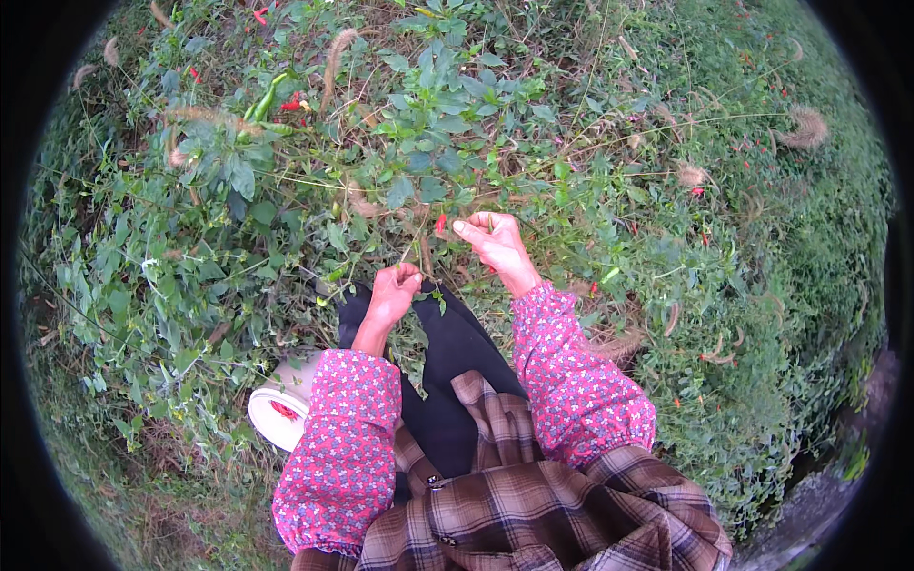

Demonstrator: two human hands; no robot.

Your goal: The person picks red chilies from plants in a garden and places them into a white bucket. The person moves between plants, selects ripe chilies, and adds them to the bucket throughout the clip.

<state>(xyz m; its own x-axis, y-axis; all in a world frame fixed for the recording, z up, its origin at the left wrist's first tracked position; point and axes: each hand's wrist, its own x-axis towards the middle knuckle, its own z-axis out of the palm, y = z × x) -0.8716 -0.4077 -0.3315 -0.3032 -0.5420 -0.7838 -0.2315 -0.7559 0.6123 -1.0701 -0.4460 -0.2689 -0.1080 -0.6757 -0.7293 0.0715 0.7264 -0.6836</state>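
Note:
Just right of a small red chili pepper is my right hand, its thumb and fingers drawn together; something red shows under its curled fingers, too small to name. My left hand pinches a thin green plant stem to the lower left of that pepper. A white plastic bucket tilts beside my left sleeve, with red chili peppers visible inside. Long green chili peppers and a red cluster hang among leaves at the upper left.
Dense leafy plants and weeds surround me, with fuzzy foxtail grass heads among them. More red peppers dot the greenery at the right. My legs in black trousers are below my hands. A grey stone-like edge lies at the lower right.

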